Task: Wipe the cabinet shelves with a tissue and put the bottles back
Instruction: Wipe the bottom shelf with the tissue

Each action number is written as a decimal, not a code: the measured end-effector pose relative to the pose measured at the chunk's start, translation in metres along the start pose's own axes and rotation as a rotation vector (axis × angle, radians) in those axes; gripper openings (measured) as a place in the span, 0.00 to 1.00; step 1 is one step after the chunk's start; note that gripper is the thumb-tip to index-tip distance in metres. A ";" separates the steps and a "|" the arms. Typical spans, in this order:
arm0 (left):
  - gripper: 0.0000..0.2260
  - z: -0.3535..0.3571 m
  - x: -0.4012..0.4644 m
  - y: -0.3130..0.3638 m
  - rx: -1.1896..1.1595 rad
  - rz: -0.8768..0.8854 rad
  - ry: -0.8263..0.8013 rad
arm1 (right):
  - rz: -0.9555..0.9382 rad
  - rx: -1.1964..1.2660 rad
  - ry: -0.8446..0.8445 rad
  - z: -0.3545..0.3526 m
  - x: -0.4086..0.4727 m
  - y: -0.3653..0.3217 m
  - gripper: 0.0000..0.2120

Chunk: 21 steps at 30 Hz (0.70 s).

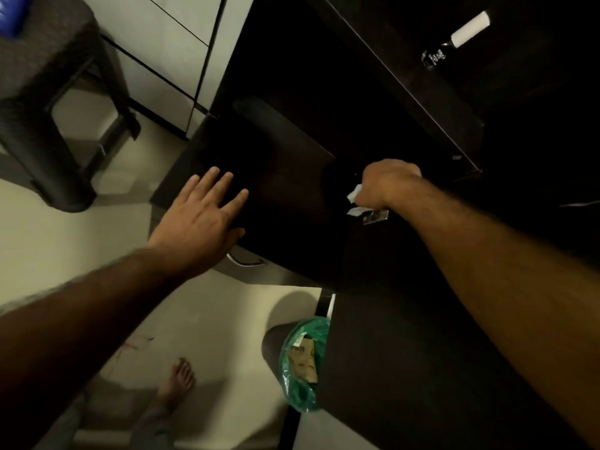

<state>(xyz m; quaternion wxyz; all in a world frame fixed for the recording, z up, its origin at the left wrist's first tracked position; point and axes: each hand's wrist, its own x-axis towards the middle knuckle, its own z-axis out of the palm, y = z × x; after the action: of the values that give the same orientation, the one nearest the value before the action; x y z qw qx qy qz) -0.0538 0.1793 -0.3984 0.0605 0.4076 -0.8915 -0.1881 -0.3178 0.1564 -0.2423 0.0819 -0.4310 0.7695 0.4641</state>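
Note:
The dark cabinet stands open, and my left hand (203,216) rests flat with straight fingers on its opened door (276,177). My right hand (386,183) grips a crumpled white tissue (355,198) at the edge of a dark shelf, just above a metal hinge (376,216). A small clear bottle with a long white cap (454,40) lies on an upper dark shelf at the top right. The shelf interior is too dark to show detail.
A dark plastic stool (48,102) stands on the pale floor at the left. A bin lined with a green bag (302,362) holding paper scraps sits below the cabinet. My bare foot (177,383) is on the floor. White drawer fronts (168,56) lie behind.

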 end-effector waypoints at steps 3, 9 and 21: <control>0.31 -0.017 -0.010 0.008 -0.021 -0.029 -0.029 | -0.067 0.370 0.229 0.030 -0.018 -0.020 0.15; 0.28 -0.073 -0.021 0.040 -0.113 -0.058 -0.060 | 0.051 1.564 0.273 0.063 -0.088 -0.034 0.17; 0.24 -0.219 -0.021 0.118 -1.271 -0.522 -0.189 | -0.255 2.261 0.411 -0.012 -0.198 0.007 0.10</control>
<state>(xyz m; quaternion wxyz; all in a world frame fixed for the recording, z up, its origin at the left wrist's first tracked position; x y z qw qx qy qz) -0.0655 0.2029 -0.1507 0.1625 0.4762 -0.4826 -0.7169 -0.1981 0.2648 -0.1275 0.3403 -0.2537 0.6953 -0.5800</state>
